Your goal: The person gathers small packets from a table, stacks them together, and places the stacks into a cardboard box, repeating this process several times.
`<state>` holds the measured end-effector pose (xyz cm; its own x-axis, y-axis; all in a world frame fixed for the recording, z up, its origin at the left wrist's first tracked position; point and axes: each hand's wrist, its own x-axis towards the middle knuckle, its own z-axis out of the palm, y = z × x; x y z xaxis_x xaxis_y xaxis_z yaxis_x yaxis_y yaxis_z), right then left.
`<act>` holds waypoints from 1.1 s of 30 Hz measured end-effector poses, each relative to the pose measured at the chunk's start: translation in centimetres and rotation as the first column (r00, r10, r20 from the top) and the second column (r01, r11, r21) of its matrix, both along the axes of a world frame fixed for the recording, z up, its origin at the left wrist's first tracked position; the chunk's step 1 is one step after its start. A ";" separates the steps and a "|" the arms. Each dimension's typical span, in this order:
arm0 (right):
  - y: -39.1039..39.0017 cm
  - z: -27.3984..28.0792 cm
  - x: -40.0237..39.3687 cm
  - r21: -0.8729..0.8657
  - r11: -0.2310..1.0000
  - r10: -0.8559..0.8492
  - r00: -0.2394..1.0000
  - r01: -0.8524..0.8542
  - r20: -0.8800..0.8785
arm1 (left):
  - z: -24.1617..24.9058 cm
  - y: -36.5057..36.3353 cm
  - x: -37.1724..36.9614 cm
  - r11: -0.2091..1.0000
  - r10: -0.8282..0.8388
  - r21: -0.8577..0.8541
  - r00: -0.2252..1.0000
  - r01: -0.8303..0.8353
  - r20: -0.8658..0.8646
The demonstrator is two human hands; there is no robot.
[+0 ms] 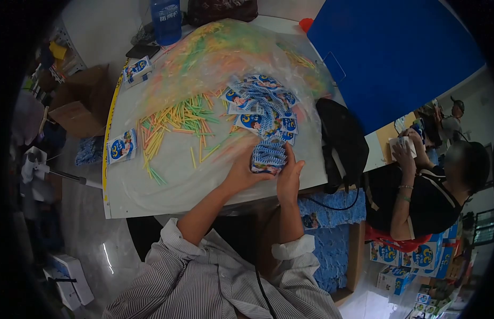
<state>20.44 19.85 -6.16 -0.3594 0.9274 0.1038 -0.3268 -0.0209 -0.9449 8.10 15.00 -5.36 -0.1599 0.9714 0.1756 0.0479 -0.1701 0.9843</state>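
Between my two hands is a stack of blue-and-white printed packets (268,157), their crimped edges facing up. My left hand (244,169) wraps the stack from its left side. From the right, my right hand (290,174) closes on the same stack, thumb near its edge. Just beyond lies a heap of loose packets (264,106) on clear plastic. Left of that heap, many thin yellow, green and pink sticks (175,119) are scattered. A large clear bag (204,58) with more coloured sticks covers the back of the table.
Single packets (121,147) lie along the table's left edge. A black bag (342,141) sits at the right edge beside a blue panel (395,58). Below right, a carton (355,255) holds many packets. Another person (417,196) sits at the right, holding something white.
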 end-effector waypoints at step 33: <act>-10.0 7.5 16.9 0.346 0.912 -0.377 0.786 0.221 0.490 | 7.5 -0.4 10.1 0.771 -0.458 0.065 0.623 0.633 -0.633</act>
